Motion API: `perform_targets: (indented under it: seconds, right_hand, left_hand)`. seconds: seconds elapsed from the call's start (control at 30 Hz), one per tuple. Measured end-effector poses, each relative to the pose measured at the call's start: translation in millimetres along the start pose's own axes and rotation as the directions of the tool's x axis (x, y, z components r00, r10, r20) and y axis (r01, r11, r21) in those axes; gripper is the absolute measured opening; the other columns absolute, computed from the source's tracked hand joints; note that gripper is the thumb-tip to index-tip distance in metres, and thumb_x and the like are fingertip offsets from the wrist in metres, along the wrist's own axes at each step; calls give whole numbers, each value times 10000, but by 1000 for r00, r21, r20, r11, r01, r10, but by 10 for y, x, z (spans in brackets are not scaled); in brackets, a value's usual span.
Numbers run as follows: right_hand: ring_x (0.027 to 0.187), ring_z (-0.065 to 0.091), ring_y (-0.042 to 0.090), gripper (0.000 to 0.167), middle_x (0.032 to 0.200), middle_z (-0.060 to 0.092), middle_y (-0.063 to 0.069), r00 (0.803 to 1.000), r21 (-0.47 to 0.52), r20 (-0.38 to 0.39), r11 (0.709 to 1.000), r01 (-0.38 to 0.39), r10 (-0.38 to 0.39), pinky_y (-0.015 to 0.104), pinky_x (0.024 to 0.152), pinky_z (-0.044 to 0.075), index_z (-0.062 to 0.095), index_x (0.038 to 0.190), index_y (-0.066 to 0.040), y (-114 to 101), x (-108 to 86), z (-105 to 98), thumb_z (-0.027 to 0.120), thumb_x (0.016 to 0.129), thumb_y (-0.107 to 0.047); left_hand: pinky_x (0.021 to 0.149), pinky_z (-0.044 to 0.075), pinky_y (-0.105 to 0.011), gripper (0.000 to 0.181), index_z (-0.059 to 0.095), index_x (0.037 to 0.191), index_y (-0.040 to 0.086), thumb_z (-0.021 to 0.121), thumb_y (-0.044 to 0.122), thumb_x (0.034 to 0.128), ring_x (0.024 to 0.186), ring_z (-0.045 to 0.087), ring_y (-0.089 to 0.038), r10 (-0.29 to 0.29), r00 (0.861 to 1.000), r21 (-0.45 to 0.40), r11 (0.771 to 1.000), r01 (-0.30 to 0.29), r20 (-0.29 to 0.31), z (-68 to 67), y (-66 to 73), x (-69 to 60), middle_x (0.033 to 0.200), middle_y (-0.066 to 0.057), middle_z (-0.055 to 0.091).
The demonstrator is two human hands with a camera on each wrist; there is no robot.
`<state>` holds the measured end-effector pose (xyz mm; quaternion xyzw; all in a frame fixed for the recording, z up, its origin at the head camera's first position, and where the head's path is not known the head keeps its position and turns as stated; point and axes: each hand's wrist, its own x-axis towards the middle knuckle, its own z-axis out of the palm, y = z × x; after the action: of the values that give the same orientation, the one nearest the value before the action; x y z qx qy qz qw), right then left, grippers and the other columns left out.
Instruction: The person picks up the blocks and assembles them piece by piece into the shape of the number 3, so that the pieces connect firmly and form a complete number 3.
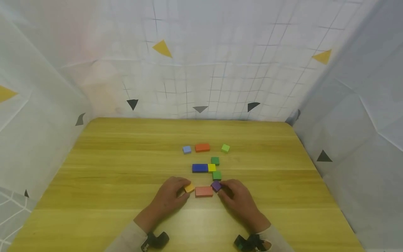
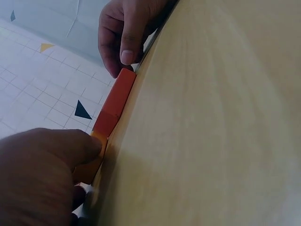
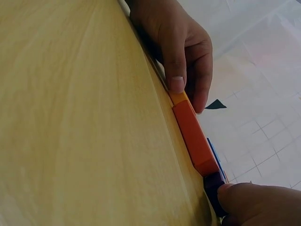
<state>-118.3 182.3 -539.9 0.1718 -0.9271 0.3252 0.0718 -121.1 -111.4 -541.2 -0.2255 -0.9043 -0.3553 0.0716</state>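
Observation:
My left hand (image 1: 171, 193) pinches an orange-yellow block (image 1: 189, 188) between thumb and fingers, at the left end of a long salmon-red block (image 1: 204, 191). At that block's other end, my right hand (image 1: 237, 196) holds a small purple block (image 1: 216, 186), turned at an angle on the table. The left wrist view shows the orange block (image 2: 90, 168) under the left thumb, beside the red block (image 2: 114, 101). In the right wrist view the purple block (image 3: 214, 188) sits close against the red block's near end, by the right thumb.
Just beyond stand a dark blue block (image 1: 199, 168), a yellow block (image 1: 212, 168) and two green blocks (image 1: 215, 161). Farther back are a light blue block (image 1: 187, 149), an orange-red block (image 1: 202, 147) and a lime block (image 1: 225, 148). White sheeting (image 1: 201, 84) surrounds the wooden table (image 1: 126, 147).

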Motion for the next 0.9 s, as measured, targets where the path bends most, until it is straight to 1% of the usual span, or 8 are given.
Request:
perform_targets:
  seconds: [0.13,0.27,0.47,0.77,0.9]
  right_hand:
    - [1061,615,84,286,1113,678,-84,1000,-10,-14,1000,20,-20,368,908,547,696,1165,-196,6,2,5,746,901,-294]
    - [1050,618,86,286,1103,678,-79,999,-13,-21,999,29,-29,365,898,550,698,1161,-187,8,4,5,750,897,-286]
    - [1058,609,75,284,1112,671,-83,1000,-6,-10,1000,6,-6,360,905,546,694,1165,-197,4,5,3,745,901,-287]
    - [1054,621,100,300,1107,681,-67,999,-5,-16,999,33,-33,374,902,548,696,1161,-172,2,16,-3,765,885,-267]
    - [1066,614,93,296,1119,676,-74,1000,-2,6,1000,6,-6,372,916,543,691,1169,-183,5,17,-11,750,898,-288]
  left_hand:
    - [892,528,-302,329,710,1191,181,751,281,879,1059,572,-50,-7,1000,-4,1000,7,23,3,-8,2,1182,118,678]
    - [910,524,-305,342,707,1203,189,745,304,884,1076,573,-48,-15,999,0,1000,15,40,-2,-4,0,1192,122,674]
    - [917,529,-337,360,709,1206,169,762,292,873,1092,587,-81,-15,999,4,1000,14,42,-15,12,-2,1195,92,680]
    - [930,521,-354,385,700,1225,161,767,297,871,1096,582,-89,-19,999,-4,1000,20,49,-28,22,-3,1201,82,680]
    - [922,520,-345,390,698,1227,170,764,319,873,1085,577,-78,-14,999,6,1000,14,52,-27,16,4,1200,96,676]
